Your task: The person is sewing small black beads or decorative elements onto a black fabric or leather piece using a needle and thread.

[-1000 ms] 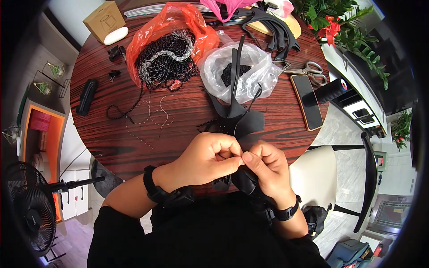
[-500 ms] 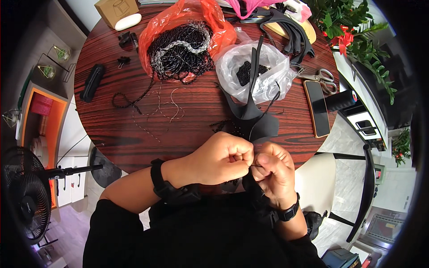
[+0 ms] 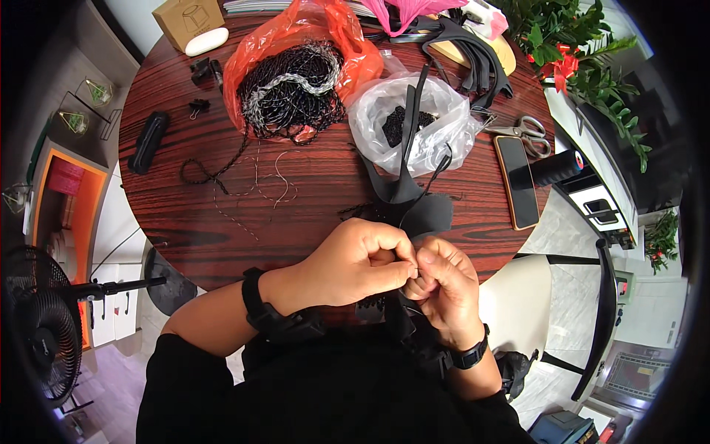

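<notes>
My left hand (image 3: 373, 266) and my right hand (image 3: 447, 285) meet near the table's front edge, fingertips pinched together on what looks like a fine thread, mostly hidden by the fingers. Black fabric pieces (image 3: 425, 218) with long straps run from beneath my hands toward a clear plastic bag (image 3: 451, 137), which holds a dark beaded mass (image 3: 396, 126). Dark beaded material also shows below my fingers, partly covered.
On the round wooden table (image 3: 192, 244) are a red bag (image 3: 244, 66) of braided cord, loose threads, black clips (image 3: 198, 109), a black case (image 3: 148, 143), scissors (image 3: 534, 133), a phone (image 3: 516, 181) and a spool (image 3: 555, 168). A fan (image 3: 41, 318) stands left, a chair (image 3: 518, 303) right.
My hands stay joined at the fingertips, with the right fingers shifting and curling against the left ones. The whole view has shifted slightly, moving the table's contents in the picture.
</notes>
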`<move>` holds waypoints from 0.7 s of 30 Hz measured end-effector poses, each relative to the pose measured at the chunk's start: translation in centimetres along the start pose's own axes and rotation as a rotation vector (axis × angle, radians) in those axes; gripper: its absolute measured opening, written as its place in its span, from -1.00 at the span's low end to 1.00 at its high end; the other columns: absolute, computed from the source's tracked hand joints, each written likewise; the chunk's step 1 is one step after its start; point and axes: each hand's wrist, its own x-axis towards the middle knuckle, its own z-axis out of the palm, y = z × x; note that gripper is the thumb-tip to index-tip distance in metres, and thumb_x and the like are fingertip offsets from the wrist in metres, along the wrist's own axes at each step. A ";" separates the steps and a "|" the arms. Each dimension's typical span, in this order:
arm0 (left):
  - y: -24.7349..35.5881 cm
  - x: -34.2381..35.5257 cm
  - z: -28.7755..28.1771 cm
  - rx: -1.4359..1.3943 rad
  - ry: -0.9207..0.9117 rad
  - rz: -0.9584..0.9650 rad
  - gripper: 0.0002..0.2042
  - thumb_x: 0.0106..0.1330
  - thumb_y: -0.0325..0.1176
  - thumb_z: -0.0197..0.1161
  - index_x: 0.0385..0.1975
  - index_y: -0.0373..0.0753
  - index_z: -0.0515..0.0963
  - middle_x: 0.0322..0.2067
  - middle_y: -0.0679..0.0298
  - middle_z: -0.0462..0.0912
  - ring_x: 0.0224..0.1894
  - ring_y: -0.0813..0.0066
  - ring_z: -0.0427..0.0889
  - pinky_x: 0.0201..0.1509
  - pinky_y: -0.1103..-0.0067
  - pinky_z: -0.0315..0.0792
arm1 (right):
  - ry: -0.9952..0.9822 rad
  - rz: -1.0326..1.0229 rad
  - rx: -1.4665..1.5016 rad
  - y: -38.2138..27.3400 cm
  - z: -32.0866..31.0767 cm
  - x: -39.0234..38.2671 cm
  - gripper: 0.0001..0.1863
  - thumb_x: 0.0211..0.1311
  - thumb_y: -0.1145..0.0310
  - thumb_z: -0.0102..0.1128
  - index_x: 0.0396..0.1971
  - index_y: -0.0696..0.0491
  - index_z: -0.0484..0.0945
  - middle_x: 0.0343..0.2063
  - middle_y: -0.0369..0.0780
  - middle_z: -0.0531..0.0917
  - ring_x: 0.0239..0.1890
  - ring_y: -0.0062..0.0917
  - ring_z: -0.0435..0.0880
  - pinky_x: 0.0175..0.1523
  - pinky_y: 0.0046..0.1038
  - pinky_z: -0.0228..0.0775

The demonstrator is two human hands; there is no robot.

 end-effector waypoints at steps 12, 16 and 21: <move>-0.4 0.0 -0.1 0.011 -0.038 0.064 -0.94 0.16 -0.55 0.13 -0.49 -0.31 0.53 -0.66 0.50 0.43 -0.62 0.88 0.24 -0.58 0.78 0.08 | -0.056 0.107 0.123 -0.2 0.4 0.2 -0.78 0.23 0.42 0.02 -0.61 0.09 0.31 -0.75 -0.39 0.26 -0.75 -0.76 0.08 -0.64 -0.67 -0.09; -0.2 0.0 0.0 -0.042 -0.028 0.021 -0.93 0.16 -0.55 0.12 -0.51 -0.32 0.54 -0.64 0.49 0.46 -0.61 0.87 0.27 -0.57 0.78 0.10 | -0.011 0.064 0.052 -0.2 0.5 0.2 -0.71 0.19 0.39 0.04 -0.69 0.02 0.23 -0.77 -0.41 0.21 -0.77 -0.75 0.05 -0.67 -0.69 -0.12; -0.1 0.0 0.0 -0.079 -0.030 -0.023 -0.94 0.15 -0.57 0.12 -0.50 -0.33 0.54 -0.62 0.45 0.50 -0.60 0.86 0.29 -0.55 0.78 0.13 | -0.003 0.063 0.042 0.0 0.5 0.2 -0.71 0.19 0.39 0.04 -0.68 0.02 0.23 -0.77 -0.42 0.20 -0.77 -0.76 0.06 -0.67 -0.70 -0.11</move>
